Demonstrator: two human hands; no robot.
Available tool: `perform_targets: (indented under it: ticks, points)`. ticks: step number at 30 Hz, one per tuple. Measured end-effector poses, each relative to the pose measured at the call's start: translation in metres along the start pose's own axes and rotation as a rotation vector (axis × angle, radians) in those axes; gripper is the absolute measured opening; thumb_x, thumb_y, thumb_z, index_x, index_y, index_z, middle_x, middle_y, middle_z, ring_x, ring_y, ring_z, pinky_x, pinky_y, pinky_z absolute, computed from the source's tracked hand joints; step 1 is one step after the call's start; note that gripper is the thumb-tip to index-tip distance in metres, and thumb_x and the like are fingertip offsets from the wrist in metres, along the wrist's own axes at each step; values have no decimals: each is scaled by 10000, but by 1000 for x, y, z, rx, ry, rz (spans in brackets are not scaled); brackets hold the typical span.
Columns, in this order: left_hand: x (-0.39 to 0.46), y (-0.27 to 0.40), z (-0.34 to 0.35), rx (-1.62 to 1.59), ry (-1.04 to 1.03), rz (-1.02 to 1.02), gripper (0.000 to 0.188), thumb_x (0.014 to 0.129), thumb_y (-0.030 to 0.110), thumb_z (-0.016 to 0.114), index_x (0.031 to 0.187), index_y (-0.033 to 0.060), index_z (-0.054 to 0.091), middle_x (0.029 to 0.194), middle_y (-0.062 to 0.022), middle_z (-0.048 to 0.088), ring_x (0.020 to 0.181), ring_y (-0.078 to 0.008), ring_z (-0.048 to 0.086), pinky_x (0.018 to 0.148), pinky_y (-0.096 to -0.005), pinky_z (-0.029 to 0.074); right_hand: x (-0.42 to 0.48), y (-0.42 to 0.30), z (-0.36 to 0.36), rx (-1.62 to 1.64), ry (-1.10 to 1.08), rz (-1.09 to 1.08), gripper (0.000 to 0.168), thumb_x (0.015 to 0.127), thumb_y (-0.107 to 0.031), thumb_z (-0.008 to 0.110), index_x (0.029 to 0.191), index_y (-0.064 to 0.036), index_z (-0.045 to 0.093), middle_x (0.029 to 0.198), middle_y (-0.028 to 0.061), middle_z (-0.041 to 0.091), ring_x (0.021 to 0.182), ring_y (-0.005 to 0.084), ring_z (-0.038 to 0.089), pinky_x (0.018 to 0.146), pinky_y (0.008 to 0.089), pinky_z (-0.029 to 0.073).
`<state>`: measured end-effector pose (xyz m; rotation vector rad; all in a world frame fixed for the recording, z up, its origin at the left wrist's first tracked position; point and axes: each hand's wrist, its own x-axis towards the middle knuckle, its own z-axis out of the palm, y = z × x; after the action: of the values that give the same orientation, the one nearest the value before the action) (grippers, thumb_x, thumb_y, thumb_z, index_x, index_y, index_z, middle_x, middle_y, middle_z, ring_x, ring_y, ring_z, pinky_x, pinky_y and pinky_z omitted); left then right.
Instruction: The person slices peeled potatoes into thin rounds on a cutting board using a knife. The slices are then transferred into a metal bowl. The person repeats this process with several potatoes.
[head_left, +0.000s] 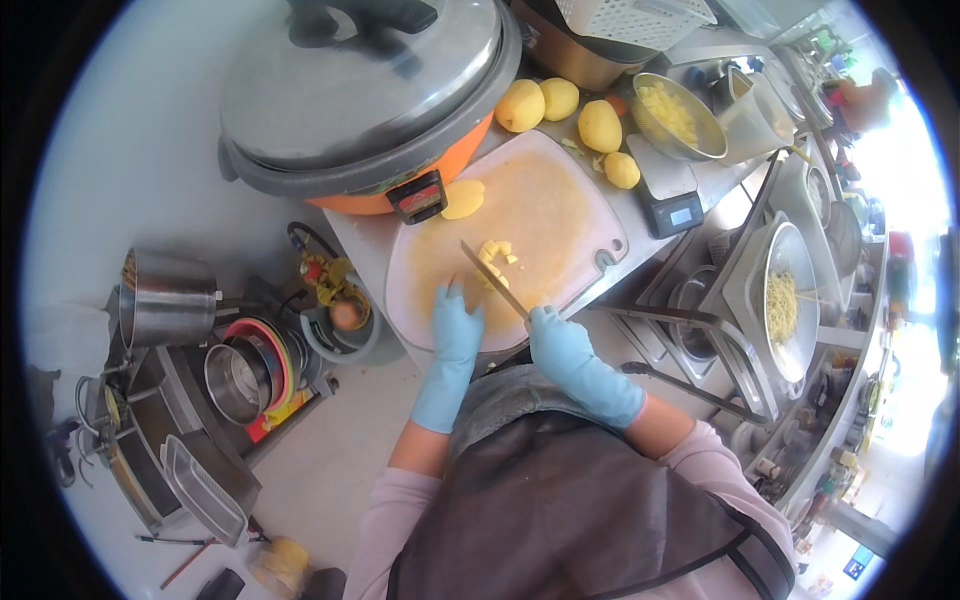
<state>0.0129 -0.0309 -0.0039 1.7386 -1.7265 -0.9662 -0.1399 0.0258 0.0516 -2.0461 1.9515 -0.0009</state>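
Observation:
My right hand (566, 349), in a blue glove, holds a kitchen knife (495, 281) by its handle, the blade reaching over a plastic cutting board (555, 195). Cut potato pieces (495, 255) lie beside and partly behind the blade. My left hand (457, 326), gloved too, rests at the board's near left part, left of the blade; whether its fingers hold anything cannot be told. A peeled potato piece (463, 199) sits at the board's far left edge. Several whole peeled potatoes (600, 126) lie beyond the board, near a metal strainer bowl (716, 142) with potato cubes (667, 112).
A large lidded orange cooker (360, 196) stands close at the board's far left. A digital kitchen scale (675, 214) is right of the board. Farther right, a metal bowl (806, 300) holds pale shreds. Stacked bowls (240, 375) and a steel pot (176, 300) stand left. A person (862, 101) is at upper right.

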Motion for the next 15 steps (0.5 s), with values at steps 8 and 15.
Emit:
perform_targets:
  ticks: [8, 15]
  points:
    - [10, 13, 6, 195, 126, 192, 356, 752, 197, 634, 1027, -22, 575, 1058, -217, 559, 876, -372, 584, 747, -397, 490, 1, 8, 7, -8, -36, 11, 122, 837, -185, 492, 844, -64, 501, 733, 110, 566, 559, 292, 594, 491, 392, 478]
    - [8, -19, -20, -58, 72, -78, 319, 771, 191, 620, 1020, -6, 589, 1015, -203, 568, 812, -353, 583, 727, -392, 484, -4, 32, -41, 49, 231, -176, 197, 773, -152, 542, 966, -111, 539, 787, 91, 540, 519, 282, 569, 483, 400, 473]
